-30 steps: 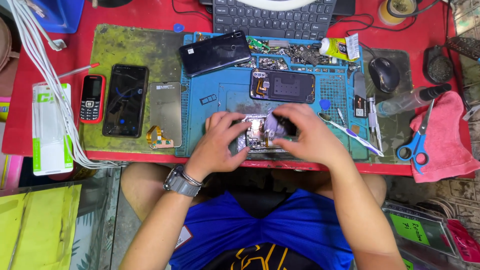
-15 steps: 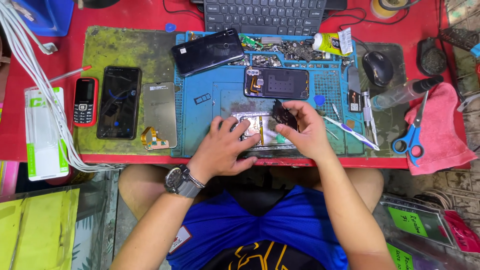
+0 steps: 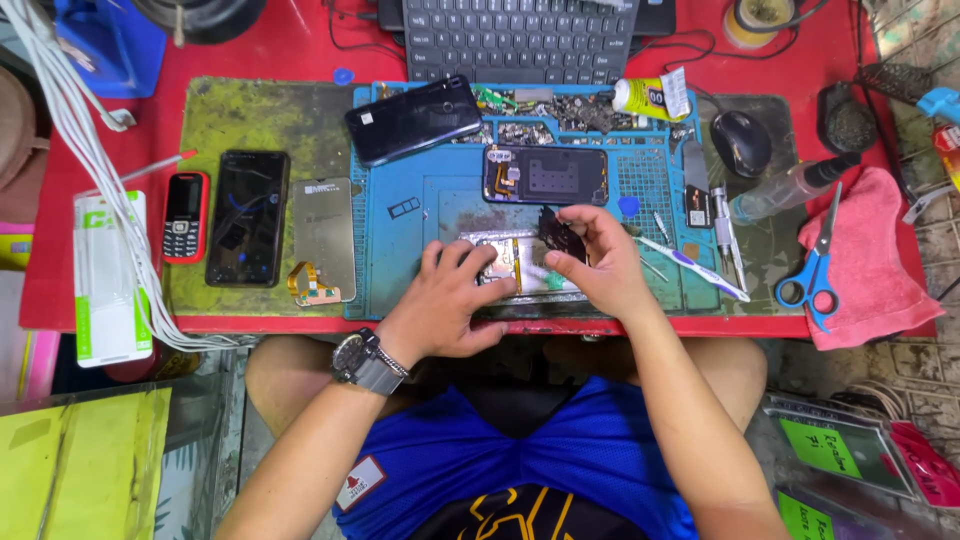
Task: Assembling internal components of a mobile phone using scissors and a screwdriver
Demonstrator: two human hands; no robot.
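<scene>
On the red desk (image 3: 300, 45) a blue work mat (image 3: 400, 260) lies near the front edge, with a stained green mat (image 3: 240, 120) against its left side. On the green mat sit a small red keypad phone (image 3: 185, 216), a black smartphone (image 3: 247, 217) and a grey display panel (image 3: 323, 232) with an orange flex cable at its lower end. Toward the back edge of the blue mat a dark phone (image 3: 413, 119) rests at a tilt, and just right of it an opened phone (image 3: 546, 175) lies with its back cover off. A keyboard (image 3: 520, 38) stands at the rear edge of the desk, a yellow glue tube (image 3: 650, 98) in front of it; a black mouse (image 3: 741, 142), blue-handled scissors (image 3: 815, 268) and a pink cloth (image 3: 868, 262) crowd the right edge. White cables (image 3: 70, 140) run down the left edge. At the front edge of the blue mat lies a stripped phone frame (image 3: 497, 262), silvery with gold-coloured patches, partly covered by both hands. The left hand (image 3: 445, 300) presses flat on it, fingers spread, gripping nothing. The right hand (image 3: 600, 265) pinches a small dark part (image 3: 560, 236) between thumb and fingers, lifted just above the frame's right end.
</scene>
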